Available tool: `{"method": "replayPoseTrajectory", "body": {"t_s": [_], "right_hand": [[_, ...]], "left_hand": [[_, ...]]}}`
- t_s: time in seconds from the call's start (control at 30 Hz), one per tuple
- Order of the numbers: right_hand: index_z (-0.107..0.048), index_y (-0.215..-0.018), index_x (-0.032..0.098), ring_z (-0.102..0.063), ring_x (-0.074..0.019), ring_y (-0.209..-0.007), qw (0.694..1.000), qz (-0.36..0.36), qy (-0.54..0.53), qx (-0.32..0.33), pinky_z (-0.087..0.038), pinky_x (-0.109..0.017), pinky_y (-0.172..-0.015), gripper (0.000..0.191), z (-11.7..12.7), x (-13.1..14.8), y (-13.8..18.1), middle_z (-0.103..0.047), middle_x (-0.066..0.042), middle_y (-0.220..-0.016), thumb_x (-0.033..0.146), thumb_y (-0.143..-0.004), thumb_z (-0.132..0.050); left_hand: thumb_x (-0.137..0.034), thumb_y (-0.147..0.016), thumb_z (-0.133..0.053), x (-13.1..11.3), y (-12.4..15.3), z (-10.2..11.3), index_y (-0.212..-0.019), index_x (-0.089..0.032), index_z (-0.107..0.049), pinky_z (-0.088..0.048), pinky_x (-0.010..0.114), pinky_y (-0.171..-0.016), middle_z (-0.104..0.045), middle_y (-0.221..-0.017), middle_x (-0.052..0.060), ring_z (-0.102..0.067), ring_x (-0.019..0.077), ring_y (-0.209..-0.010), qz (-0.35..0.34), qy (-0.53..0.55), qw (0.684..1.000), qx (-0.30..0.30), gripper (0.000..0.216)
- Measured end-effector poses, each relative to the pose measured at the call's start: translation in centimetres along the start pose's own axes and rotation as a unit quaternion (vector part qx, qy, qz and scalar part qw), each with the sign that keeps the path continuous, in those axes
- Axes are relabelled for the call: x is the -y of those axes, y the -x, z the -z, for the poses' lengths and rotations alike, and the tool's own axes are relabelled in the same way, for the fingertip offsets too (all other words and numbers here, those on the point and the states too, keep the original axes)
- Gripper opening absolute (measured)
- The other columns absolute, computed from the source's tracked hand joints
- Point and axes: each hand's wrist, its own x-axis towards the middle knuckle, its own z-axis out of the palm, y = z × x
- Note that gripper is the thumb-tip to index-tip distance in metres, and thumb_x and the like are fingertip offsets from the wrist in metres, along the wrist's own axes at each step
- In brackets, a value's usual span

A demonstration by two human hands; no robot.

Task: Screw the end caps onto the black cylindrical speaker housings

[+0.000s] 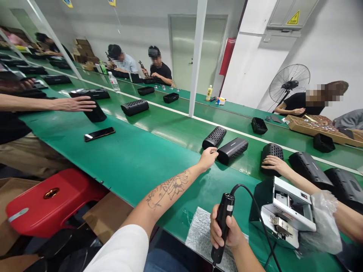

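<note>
My left hand point(208, 157) reaches out over the green conveyor belt point(136, 158), its fingers curled on the near end of a smooth black speaker point(233, 149). A second black speaker with a mesh grille point(214, 137) lies just behind it. My right hand point(224, 231) is closed around a black corded electric screwdriver point(222, 221), held upright near the table's front edge above a sheet of bubble wrap point(198, 230).
A co-worker's hand point(274, 163) on the right rests on another black speaker point(271, 154), beside a white machine point(286, 211). Another person's arm point(56, 102) reaches a speaker on the left, near a phone point(99, 133). A red stool point(51, 200) stands lower left. More speakers lie along the belt.
</note>
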Motion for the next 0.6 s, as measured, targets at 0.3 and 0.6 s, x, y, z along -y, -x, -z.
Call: {"method": "replayPoseTrajectory", "body": {"t_s": [0.3,0.6], "right_hand": [[-0.073,-0.123,0.039,-0.023,-0.0072,-0.022,0.996,-0.069,-0.04,-0.025,-0.03,-0.024,-0.034,0.063,1.0,-0.2,0.6,-0.039,0.01,-0.057,0.075,-0.117,-0.022],[-0.079,-0.126,0.039,-0.006,-0.0008,-0.036,0.925,-0.23,-0.28,-0.115,-0.028,-0.017,-0.035,0.045,1.8,0.4,3.6,-0.033,0.014,-0.066,0.077,-0.112,-0.057]], "left_hand": [[-0.039,-0.09,-0.084,3.0,8.5,15.8,-0.112,-0.023,-0.086,-0.062,0.053,-0.128,-0.086,-0.132,0.014,-0.082,0.0344,-0.125,-0.103,-0.181,0.978,-0.023,0.028],[-0.048,-0.099,-0.079,5.3,25.0,34.0,-0.122,-0.029,-0.08,-0.058,0.065,-0.133,-0.077,-0.147,0.016,-0.074,0.0401,-0.142,-0.194,-0.394,0.857,-0.268,0.03]]}}
